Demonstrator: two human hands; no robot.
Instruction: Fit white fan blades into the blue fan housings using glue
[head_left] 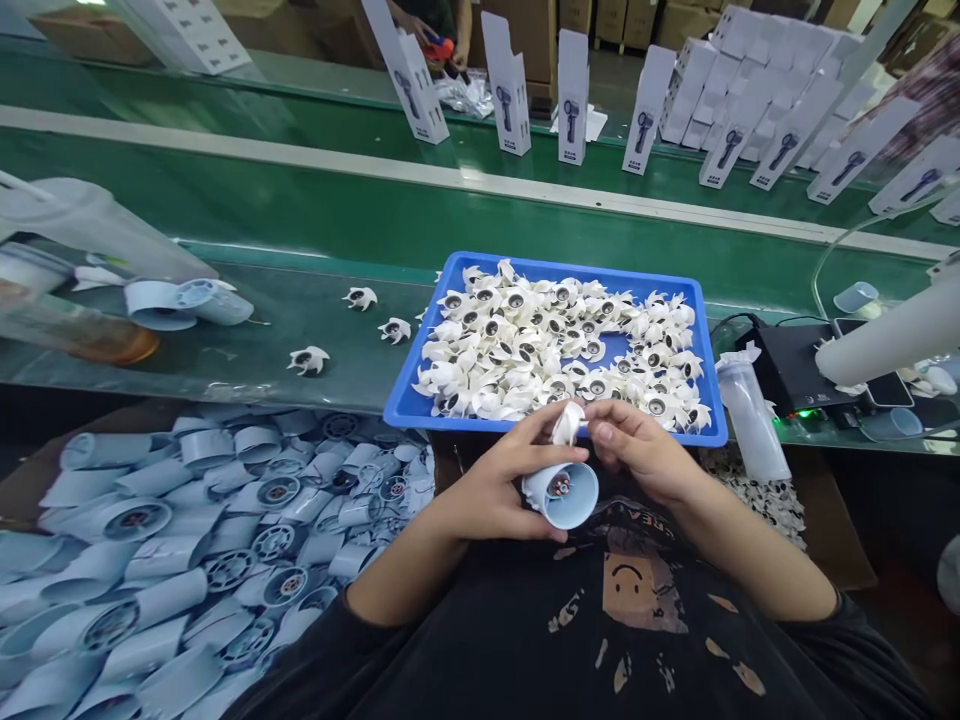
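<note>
My left hand (499,482) is wrapped round a light blue cylindrical housing (574,497), its open end facing up and a copper-coloured motor part showing inside. Between the raised fingers of that hand is a small white fan impeller (568,424), just above the housing. My right hand (634,445) has thumb and fingertips pinched together at the impeller's right side; whatever is between them is too small to make out. Directly beyond both hands lies a blue tray (555,262) heaped with white impellers.
Many blue housings (139,520) fill the lower left. Three loose impellers (308,360) lie left of the tray. At right are a black box (799,365) with a green light and a white tube (885,335). White cartons (574,100) stand beyond the green belt, near another person's hands.
</note>
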